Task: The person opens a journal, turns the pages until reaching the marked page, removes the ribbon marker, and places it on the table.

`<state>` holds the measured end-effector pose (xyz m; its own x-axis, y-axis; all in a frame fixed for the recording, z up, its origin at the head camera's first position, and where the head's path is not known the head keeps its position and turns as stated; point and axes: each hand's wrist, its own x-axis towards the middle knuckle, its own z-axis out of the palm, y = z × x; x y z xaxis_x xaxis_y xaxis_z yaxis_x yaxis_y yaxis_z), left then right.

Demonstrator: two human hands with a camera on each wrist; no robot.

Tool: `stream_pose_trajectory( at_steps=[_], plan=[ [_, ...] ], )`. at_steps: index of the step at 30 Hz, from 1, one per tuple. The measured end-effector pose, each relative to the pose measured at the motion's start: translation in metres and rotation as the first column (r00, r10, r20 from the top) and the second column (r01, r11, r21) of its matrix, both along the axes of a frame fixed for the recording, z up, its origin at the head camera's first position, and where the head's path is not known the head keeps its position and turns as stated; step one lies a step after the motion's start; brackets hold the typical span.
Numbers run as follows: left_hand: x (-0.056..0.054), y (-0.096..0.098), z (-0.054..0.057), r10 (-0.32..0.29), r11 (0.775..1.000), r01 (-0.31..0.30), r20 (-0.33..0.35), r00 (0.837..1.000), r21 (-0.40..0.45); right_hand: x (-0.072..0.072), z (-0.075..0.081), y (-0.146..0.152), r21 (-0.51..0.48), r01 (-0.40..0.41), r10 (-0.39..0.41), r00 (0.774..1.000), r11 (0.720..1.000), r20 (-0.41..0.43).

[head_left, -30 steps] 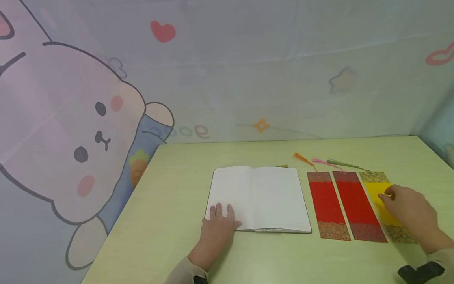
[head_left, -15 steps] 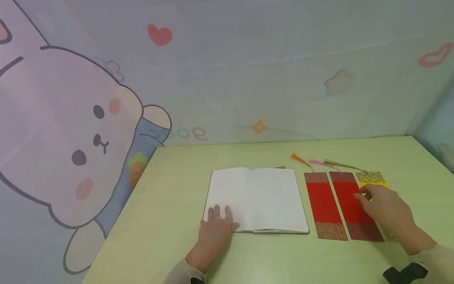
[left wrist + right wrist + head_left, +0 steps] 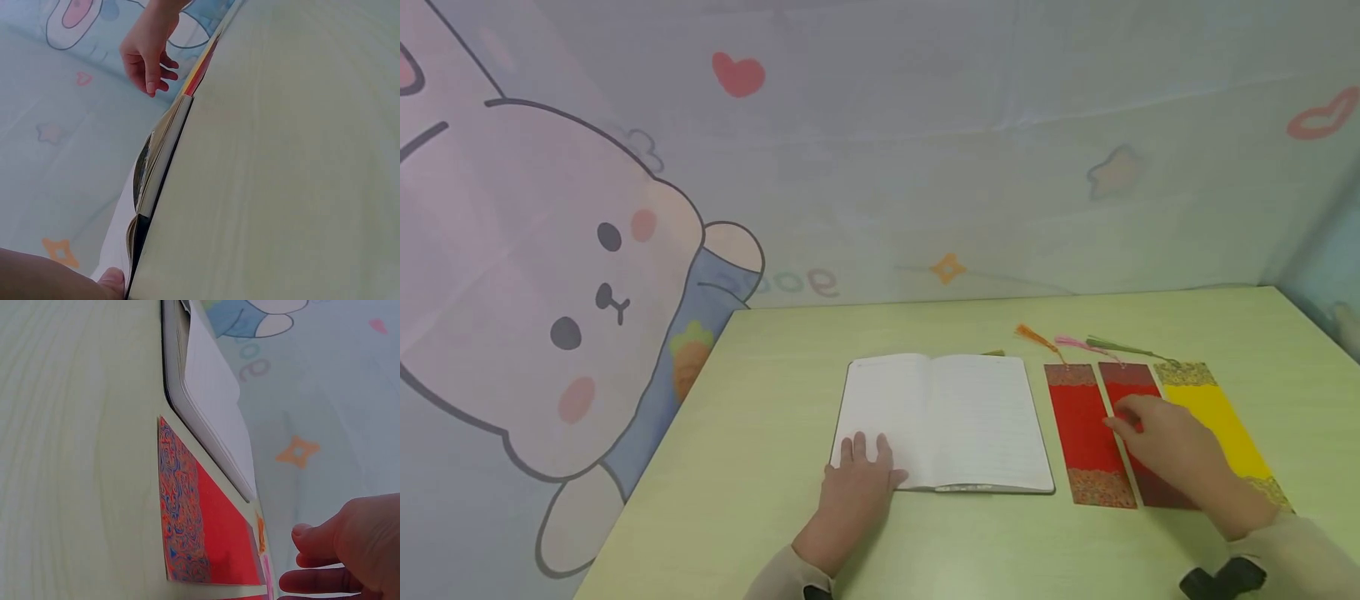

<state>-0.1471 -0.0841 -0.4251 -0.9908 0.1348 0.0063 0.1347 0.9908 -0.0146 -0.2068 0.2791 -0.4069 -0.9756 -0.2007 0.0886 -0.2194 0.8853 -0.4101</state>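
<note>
An open lined notebook [image 3: 977,425] lies on the table, and my left hand [image 3: 857,492] rests with spread fingers on the lower left of its left page. To its right lie three tasselled bookmarks in a row: a red one [image 3: 1086,429] with patterned ends, a second red one [image 3: 1161,492] with dark red ends, and a yellow one [image 3: 1213,412]. My right hand [image 3: 1176,446] hovers over the second red bookmark and hides its middle. Its fingers hang loosely curled with nothing between them, as the right wrist view shows around the thumb [image 3: 319,540].
Orange [image 3: 1037,337], pink [image 3: 1078,342] and green [image 3: 1123,346] tassels stretch from the bookmarks' top ends toward the back. A small olive tip [image 3: 995,353] sticks out behind the notebook. A printed cloth [image 3: 880,192] hangs behind the pale green table [image 3: 715,467].
My right hand has moved left from over the yellow bookmark to over the second red one. My left hand stays on the notebook, and the head view has shifted slightly.
</note>
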Motion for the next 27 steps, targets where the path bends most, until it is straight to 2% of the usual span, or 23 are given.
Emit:
stream_pose_trajectory(
  at_steps=[7,13,19,24,27],
  plan=[
    [0.000,0.001,0.000,0.007,1.000,-0.007,0.016,1.000,0.002,0.002,-0.004,-0.016,0.011,-0.082,0.082,0.996,0.997,-0.044],
    [0.001,0.000,-0.001,0.011,1.000,-0.011,0.014,1.000,-0.002,0.001,-0.007,-0.031,0.028,-0.160,0.161,0.987,0.987,0.000],
    [0.001,0.000,-0.002,0.011,1.000,-0.011,-0.006,1.000,-0.016,0.001,-0.010,-0.042,0.081,-0.271,0.271,0.963,0.959,0.003],
    [0.002,0.000,-0.003,0.006,1.000,-0.006,-0.015,1.000,-0.025,0.001,-0.012,-0.046,0.080,-0.324,0.323,0.946,0.943,0.026],
    [0.001,0.000,-0.005,-0.006,0.999,0.004,-0.043,0.999,-0.036,0.000,-0.014,-0.046,0.088,-0.357,0.357,0.934,0.930,0.020]
  ],
)
